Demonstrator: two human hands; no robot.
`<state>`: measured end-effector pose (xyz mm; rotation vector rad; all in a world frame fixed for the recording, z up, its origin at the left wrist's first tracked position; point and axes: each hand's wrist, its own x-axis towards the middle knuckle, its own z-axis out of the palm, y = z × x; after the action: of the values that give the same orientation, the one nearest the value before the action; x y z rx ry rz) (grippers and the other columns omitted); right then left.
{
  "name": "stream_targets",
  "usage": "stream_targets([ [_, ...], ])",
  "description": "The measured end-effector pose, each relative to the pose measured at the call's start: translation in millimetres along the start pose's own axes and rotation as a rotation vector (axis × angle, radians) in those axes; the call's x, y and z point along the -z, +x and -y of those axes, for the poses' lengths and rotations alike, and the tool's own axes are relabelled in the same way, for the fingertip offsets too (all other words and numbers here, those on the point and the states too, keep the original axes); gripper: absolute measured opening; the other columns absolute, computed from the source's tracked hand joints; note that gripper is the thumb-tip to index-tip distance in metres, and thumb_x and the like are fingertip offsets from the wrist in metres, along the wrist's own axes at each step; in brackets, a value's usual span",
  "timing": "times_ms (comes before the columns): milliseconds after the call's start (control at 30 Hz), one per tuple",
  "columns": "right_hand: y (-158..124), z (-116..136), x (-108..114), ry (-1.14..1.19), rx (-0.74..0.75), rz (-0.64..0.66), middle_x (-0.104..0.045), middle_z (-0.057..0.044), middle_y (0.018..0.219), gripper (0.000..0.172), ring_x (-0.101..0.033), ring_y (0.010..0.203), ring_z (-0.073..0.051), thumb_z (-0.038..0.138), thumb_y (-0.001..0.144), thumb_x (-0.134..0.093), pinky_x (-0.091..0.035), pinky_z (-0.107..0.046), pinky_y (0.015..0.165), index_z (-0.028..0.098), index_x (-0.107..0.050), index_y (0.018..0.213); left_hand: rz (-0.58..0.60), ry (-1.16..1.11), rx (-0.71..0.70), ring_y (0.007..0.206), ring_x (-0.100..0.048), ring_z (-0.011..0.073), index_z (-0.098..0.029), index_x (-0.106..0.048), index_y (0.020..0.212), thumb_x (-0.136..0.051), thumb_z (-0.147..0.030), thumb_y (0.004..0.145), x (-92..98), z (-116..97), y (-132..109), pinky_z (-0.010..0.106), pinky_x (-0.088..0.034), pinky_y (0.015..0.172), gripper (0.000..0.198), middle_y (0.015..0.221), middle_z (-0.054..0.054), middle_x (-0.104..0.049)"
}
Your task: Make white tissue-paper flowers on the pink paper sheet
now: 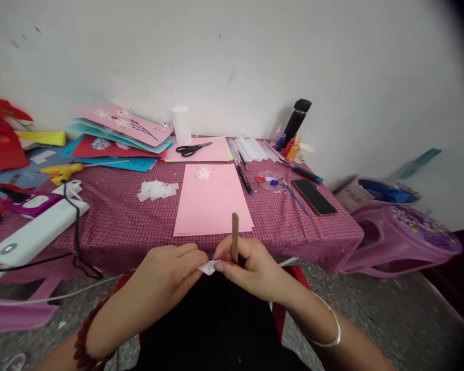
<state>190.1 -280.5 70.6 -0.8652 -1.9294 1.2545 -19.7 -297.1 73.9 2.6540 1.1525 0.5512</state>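
Just off the table's front edge, both hands meet over my lap at a small folded piece of white tissue paper (209, 267). My left hand (170, 270) is closed, pinching its left end. Closed too, my right hand (251, 265) grips a flat wooden stick (235, 234) that stands nearly upright, and its fingertips touch the paper's right end. Beyond them lies a pink paper sheet (212, 206) bearing one white tissue flower (203, 174) near its top. Left of the sheet is a loose heap of white tissue squares (156, 190).
Black scissors (189, 150), a black marker (245, 179), a paint palette (268, 179), a blue brush (296, 197) and a phone (314, 197) lie around the sheet. A yellow glue gun (62, 172) and a white power strip (36, 232) with cables occupy the left. Decorated cards (127, 123) are stacked behind.
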Motion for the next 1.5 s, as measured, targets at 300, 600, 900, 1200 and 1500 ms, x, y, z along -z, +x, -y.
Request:
stream_targets([
  [300, 53.5, -8.2, 28.2, 0.042, 0.013, -0.006, -0.045, 0.006, 0.062, 0.009, -0.039, 0.053, -0.008, 0.018, 0.085, -0.05, -0.032, -0.02, 0.049, 0.017, -0.059, 0.087, 0.191, 0.091, 0.049, 0.057, -0.053, 0.0134, -0.019, -0.057, 0.068, -0.045, -0.033, 0.092, 43.4, 36.2, 61.9, 0.025, -0.027, 0.054, 0.03, 0.063, -0.001, -0.06],
  [600, 112.4, -36.3, 46.4, 0.0, -0.062, 0.087, -0.04, 0.007, 0.06, 0.01, -0.036, 0.053, -0.008, 0.026, 0.082, -0.057, -0.03, -0.021, 0.049, 0.016, -0.055, 0.079, 0.349, 0.06, -0.001, 0.047, -0.043, 0.0095, -0.016, -0.055, 0.062, -0.048, -0.028, 0.087, 53.7, 85.0, 117.7, 0.023, -0.022, 0.049, 0.028, 0.052, -0.003, -0.05],
  [900, 162.4, -60.7, 60.9, -0.001, -0.121, 0.06, -0.039, 0.008, 0.057, 0.013, -0.034, 0.049, -0.007, 0.025, 0.078, -0.058, -0.027, -0.021, 0.046, 0.019, -0.048, 0.074, -0.082, 0.332, 0.101, 0.09, -0.055, 0.0253, -0.014, -0.06, 0.09, -0.06, -0.025, 0.075, 31.2, 125.3, 141.0, 0.032, -0.037, 0.072, 0.018, 0.092, 0.009, -0.062],
  [1200, 165.0, -86.9, 56.6, 0.231, -0.219, 0.032, -0.039, 0.009, 0.057, 0.009, -0.034, 0.049, -0.007, 0.023, 0.076, -0.055, -0.026, -0.021, 0.046, 0.018, -0.048, 0.074, 0.109, -0.402, 0.331, 0.056, -0.046, 0.0112, -0.017, -0.06, 0.081, -0.046, -0.023, 0.085, -2.1, 127.2, 125.7, 0.023, -0.033, 0.053, 0.016, 0.063, -0.003, -0.053],
  [1500, 162.8, -88.6, 85.3, 0.175, -0.373, -0.093, -0.045, 0.008, 0.057, 0.009, -0.039, 0.045, -0.007, 0.019, 0.082, -0.046, -0.031, -0.02, 0.043, 0.018, -0.05, 0.089, 0.286, -0.24, 0.309, 0.069, -0.056, 0.0167, -0.018, -0.059, 0.089, -0.052, -0.025, 0.082, -14.9, 139.2, 126.5, 0.027, -0.039, 0.061, 0.012, 0.08, 0.002, -0.062],
])
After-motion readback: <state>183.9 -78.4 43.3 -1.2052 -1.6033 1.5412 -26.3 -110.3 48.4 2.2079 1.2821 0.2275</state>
